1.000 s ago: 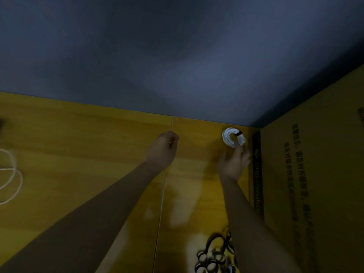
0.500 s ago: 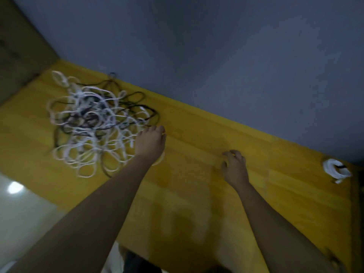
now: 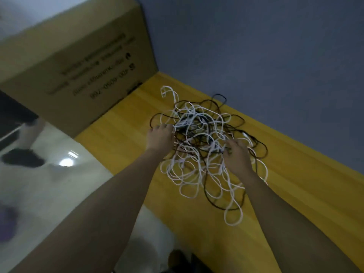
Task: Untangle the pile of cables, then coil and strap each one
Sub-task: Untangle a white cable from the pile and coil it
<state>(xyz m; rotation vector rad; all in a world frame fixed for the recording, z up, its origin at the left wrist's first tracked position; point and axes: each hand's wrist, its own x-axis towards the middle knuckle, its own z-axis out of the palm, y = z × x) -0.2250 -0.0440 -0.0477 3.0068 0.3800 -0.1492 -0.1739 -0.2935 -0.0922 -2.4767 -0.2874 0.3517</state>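
Note:
A tangled pile of white and black cables [image 3: 204, 134] lies on the yellow wooden table [image 3: 295, 184] near the blue-grey wall. My left hand [image 3: 160, 137] is at the pile's left edge, its curled fingers on white strands there. My right hand [image 3: 236, 156] is in the pile's right side with fingers curled round some white and black strands. Loose white loops [image 3: 233, 213] trail toward me from the pile.
A large cardboard box [image 3: 82, 62] with printed text stands on the table's left end, close to the pile. A glossy pale floor [image 3: 49, 184] lies to the left below the table edge. The blue-grey wall [image 3: 275, 56] runs along the table's far side.
The view swung left from the coiled white cable to the tangled pile. Both hands moved left onto the pile and now grip its strands. The coiled cable is out of view.

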